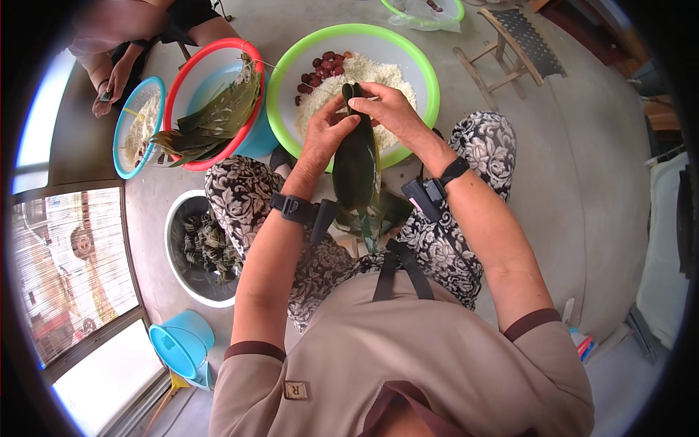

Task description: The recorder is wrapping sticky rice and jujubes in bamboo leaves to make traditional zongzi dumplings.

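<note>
A long dark green bamboo leaf (pixel 355 164) hangs from both hands, its upper end bent over into a fold. My left hand (pixel 327 128) grips the leaf's left side, with the thumb across its front. At the folded top, my right hand (pixel 387 106) pinches the right edge between thumb and fingers. Both hands are over the near part of a basin with a lime-green rim (pixel 431 104). White rice (pixel 377 71) and a heap of red dates (pixel 326 66) lie inside it. More leaf pieces (pixel 393 210) rest between my knees.
Left stands a red-rimmed bucket (pixel 172 104) with leaves (pixel 224 120) over its edge. Beside it is a blue-rimmed basin (pixel 116 136) of rice. A white-rimmed basin (pixel 170 240) holds tied leaf dumplings (pixel 210 246). A blue bucket (pixel 185 338), a folding stool (pixel 513 54) and another person's hands (pixel 112 90) are around.
</note>
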`<state>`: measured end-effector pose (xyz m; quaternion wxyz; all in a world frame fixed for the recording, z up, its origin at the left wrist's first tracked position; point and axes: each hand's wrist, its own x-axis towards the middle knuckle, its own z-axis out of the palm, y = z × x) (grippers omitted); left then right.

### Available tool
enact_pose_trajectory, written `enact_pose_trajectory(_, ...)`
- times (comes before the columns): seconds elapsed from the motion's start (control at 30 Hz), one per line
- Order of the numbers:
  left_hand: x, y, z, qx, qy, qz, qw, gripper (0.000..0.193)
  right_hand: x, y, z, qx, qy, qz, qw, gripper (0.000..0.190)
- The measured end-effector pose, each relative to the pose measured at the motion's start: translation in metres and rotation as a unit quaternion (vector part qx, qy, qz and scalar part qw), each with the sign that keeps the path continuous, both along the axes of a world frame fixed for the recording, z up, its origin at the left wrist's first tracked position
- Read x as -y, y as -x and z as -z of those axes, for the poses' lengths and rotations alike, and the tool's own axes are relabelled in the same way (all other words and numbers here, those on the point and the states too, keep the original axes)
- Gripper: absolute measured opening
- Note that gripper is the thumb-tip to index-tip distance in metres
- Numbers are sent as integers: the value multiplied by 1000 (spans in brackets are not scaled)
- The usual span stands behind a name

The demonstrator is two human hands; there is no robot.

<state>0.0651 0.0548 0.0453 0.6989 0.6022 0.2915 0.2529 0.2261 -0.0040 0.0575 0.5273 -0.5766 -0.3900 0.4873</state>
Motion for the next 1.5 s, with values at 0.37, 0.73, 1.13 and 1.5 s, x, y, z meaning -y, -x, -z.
enact_pose_trajectory(0.37, -11, 2, 15, 38, 77, -3, 996, 54, -4, -5, 16, -9, 19, 16, 1000, 30)
enact_pose_trajectory(0.73, -5, -1, 6, 116, 224, -6, 968, 48, -8, -10, 26, 82, 73, 13, 994, 25)
enact_pose_trajectory(1.13, -2, -14, 58, 222, 466, 33, 856, 57, -16, 2, 38, 88, 31, 63, 994, 36)
enact_pose_trajectory(1.5, -23, -9, 66, 313, 512, -9, 800, 56, 4, 20, 16, 364, -85, 13, 928, 63)
